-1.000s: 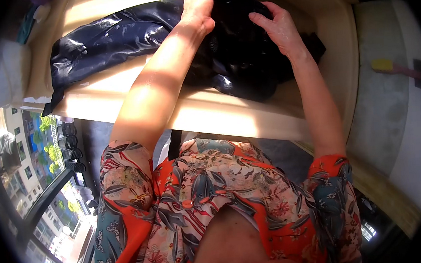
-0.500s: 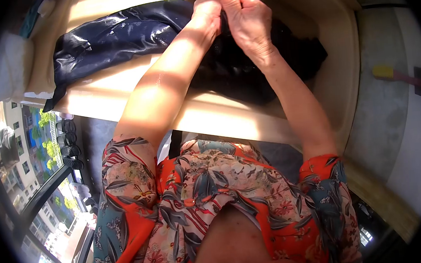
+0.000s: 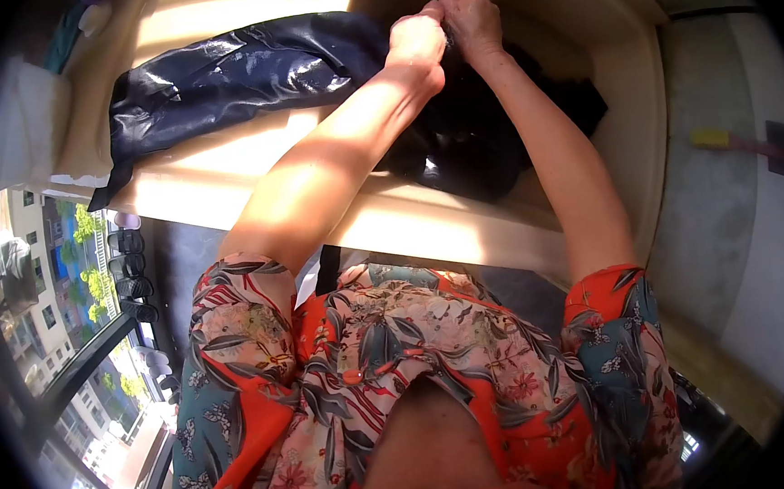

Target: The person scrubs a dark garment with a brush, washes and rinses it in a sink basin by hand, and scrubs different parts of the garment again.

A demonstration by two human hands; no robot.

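A dark, wet, shiny garment (image 3: 235, 74) stretches across the pale ledge at the left, and more of its dark cloth lies bunched in the beige sink (image 3: 630, 119). Above that bunch, my left hand (image 3: 418, 39) is closed on the cloth. My right hand (image 3: 473, 23) is closed beside it, knuckles up, with the two hands almost touching. A little dark fabric shows between them; the fingertips are turned away and hidden.
On the grey counter at the right lies a brush with a yellow end (image 3: 710, 139). Several dark slippers (image 3: 130, 267) stand by the window at the left. A whitish cloth-like item (image 3: 25, 125) is at the upper left.
Both hands have moved right and slightly down, toward me. The dark cloth beneath them has shifted, showing a rounder, shinier bulge in the sink.
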